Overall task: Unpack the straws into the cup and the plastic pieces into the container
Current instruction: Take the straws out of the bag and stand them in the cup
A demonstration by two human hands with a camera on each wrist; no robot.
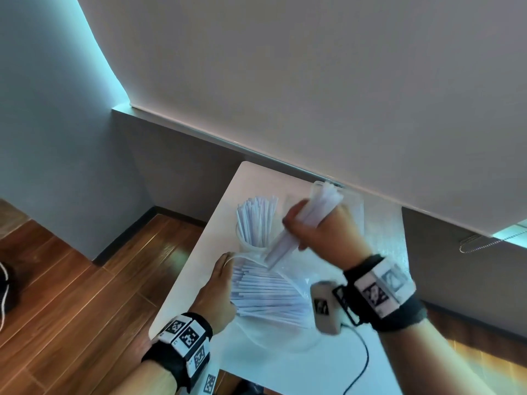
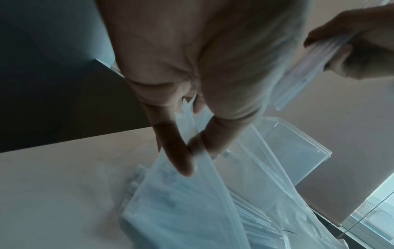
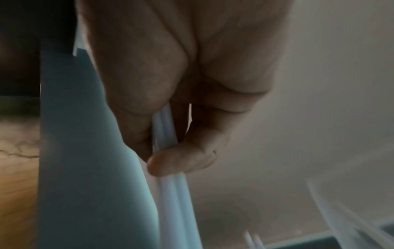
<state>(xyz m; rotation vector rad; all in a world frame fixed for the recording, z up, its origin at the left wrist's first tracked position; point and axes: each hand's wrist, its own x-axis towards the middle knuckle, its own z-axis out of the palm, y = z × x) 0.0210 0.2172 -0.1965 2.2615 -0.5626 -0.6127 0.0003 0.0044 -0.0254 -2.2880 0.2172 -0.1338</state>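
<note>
Item one: clear plastic cup (image 1: 251,246), standing upright on the white rectangular table (image 1: 199,269), near its left edge. It is packed with thin white paper-wrapped straws in the cup (image 1: 256,220), which stand on end and fan slightly outward above the rim.

Item two: clear, soft plastic bag (image 1: 273,332), lying on the table just in front of the cup, its open mouth turned toward the cup. Inside it lies a thick layer of loose white straws in the bag (image 1: 271,295), roughly parallel and splayed like a fan.

Item three: small bundle of white straws (image 1: 288,238), held aslant above the bag, lower end pointing down beside the cup, upper end sticking out past the knuckles. The right hand (image 1: 322,229) is clamped around this bundle, fingers and thumb curled about its middle; from the right wrist the thumb is seen pressing the straws against the fingers (image 3: 185,160).

Item four: left hand (image 1: 216,292), at the bag's left side. From the left wrist, its thumb and forefinger pinch the bag's upper edge (image 2: 192,151), lifting the mouth apart.

Item five: clear rectangular plastic container (image 2: 298,148), on the table beyond the bag; its contents cannot be made out.

Item six: both wrists carry black bands with printed square markers.
</note>
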